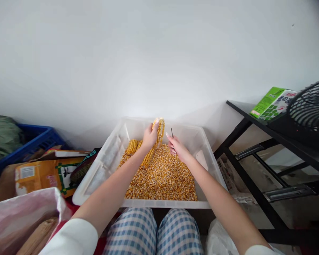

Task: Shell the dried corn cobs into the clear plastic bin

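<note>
My left hand [150, 135] is closed around an ear of corn [161, 129], which it holds tilted over a translucent plastic bin [206, 136]. Pale gaps in its rows show where kernels are gone. In my right hand [176, 146] is a thin dark metal rod [172, 132], its tip pointing up just right of the ear and apart from it. Most of its handle is hidden by my fingers. Loose corn kernels [162, 180] cover the bin's floor in a heap. More whole corn cobs [132, 146] lie on them at the left, partly behind my left forearm.
A white sack [23, 205] with cobs inside stands at lower left, near an orange printed bag [39, 175] and a blue crate [37, 136]. To the right rises a black metal-framed table [244, 166] bearing a green carton [272, 102] and a black fan [312, 106]. A white wall [159, 60] closes the back.
</note>
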`<state>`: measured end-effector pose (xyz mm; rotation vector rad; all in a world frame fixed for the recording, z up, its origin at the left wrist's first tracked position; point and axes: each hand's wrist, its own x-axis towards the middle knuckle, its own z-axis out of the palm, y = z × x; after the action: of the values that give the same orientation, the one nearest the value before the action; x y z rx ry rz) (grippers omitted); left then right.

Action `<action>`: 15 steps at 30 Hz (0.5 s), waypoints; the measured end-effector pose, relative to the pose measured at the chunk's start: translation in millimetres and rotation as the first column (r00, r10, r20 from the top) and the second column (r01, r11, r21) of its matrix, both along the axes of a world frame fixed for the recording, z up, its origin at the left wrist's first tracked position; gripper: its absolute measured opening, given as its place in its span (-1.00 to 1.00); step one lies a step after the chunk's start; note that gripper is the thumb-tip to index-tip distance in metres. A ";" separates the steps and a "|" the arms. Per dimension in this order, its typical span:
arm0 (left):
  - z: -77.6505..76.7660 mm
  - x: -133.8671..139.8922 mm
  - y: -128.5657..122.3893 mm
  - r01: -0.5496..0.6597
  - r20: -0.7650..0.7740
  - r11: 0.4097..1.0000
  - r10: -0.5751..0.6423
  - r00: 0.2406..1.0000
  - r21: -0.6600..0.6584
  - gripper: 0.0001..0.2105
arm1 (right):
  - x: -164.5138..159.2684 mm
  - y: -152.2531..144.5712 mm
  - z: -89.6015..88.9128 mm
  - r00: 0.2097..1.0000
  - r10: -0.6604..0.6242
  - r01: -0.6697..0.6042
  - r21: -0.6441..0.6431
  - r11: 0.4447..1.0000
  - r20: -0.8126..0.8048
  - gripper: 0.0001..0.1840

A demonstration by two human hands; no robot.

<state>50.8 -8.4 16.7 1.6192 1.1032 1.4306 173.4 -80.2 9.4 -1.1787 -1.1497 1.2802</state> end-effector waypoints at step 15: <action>4.0 -3.0 4.4 -0.065 0.226 0.994 0.083 0.971 -0.085 -0.57 | -19.9 -1.7 -26.4 0.959 0.207 -0.152 -0.264 0.952 0.195 -0.83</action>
<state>47.9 -4.0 20.8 1.3331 1.0790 1.5598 153.6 -81.9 -17.0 -1.4555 -1.3121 1.4930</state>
